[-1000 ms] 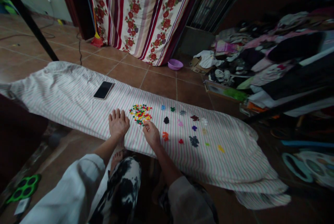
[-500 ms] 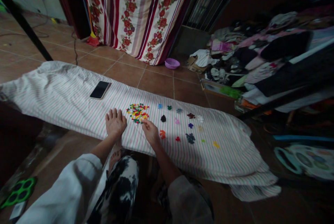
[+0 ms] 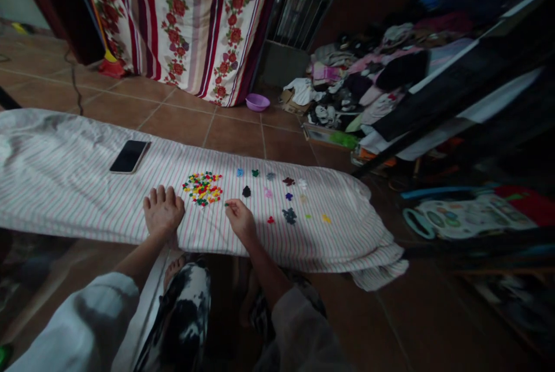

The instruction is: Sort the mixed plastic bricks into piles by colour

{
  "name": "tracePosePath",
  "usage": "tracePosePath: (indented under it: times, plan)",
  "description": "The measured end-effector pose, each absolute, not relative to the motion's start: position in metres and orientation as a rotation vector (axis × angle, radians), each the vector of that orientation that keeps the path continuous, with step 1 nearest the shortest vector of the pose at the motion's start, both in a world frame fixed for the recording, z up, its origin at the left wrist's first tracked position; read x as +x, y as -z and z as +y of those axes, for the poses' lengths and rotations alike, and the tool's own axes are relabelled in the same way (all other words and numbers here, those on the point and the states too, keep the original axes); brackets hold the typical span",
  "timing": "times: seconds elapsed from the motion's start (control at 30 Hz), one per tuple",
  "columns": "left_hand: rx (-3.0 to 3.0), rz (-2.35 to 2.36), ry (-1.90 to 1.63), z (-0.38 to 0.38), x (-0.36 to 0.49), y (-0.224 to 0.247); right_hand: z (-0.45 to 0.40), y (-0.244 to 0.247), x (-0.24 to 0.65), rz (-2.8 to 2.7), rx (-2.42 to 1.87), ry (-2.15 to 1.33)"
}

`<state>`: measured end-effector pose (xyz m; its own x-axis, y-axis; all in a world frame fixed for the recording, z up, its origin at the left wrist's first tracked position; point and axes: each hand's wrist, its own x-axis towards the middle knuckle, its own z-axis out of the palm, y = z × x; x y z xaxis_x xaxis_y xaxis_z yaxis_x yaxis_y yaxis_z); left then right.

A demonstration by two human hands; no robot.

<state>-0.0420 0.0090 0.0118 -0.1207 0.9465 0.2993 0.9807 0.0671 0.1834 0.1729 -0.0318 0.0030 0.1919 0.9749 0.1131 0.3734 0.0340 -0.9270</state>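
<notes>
My left hand (image 3: 163, 210) lies flat on the striped cloth, fingers spread, just left of a mixed pile of small red, yellow, green and white bead-like pieces (image 3: 202, 188). To the right of that pile, my right hand (image 3: 241, 220) pinches a small dark green piece (image 3: 226, 204) between thumb and fingertips, a little above the cloth. Beyond it lie little heaps sorted by colour: black (image 3: 247, 191), light blue (image 3: 240, 172), green (image 3: 255, 173), brown (image 3: 288, 181), grey (image 3: 289, 216), red (image 3: 271, 220) and yellow (image 3: 326, 218). The orange heap is hidden behind my right hand.
A phone (image 3: 129, 156) rests on the striped cloth (image 3: 78, 187) at the left. Across the tiled floor are a purple basin (image 3: 258, 102), a red and yellow broom (image 3: 111, 64) and a floral curtain (image 3: 195, 25). Piled clothes (image 3: 364, 71) stand at the back right.
My right hand has drawn back from the mixed pile toward the right, with a green piece in its fingertips. The left hand stays flat. The whole view has swung rightward.
</notes>
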Motion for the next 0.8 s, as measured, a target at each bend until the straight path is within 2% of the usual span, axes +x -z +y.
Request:
tracePosePath:
  times: [0.43,0.8]
  plan:
    - [-2.020,-2.230,0.498,0.010,-0.042,-0.014,-0.047,-0.006,0.238,-1.200,-1.602,-0.591]
    - [-2.022,-2.245,0.542,0.009,-0.040,-0.013,0.036,-0.012,0.293,-1.272,-1.873,-0.335]
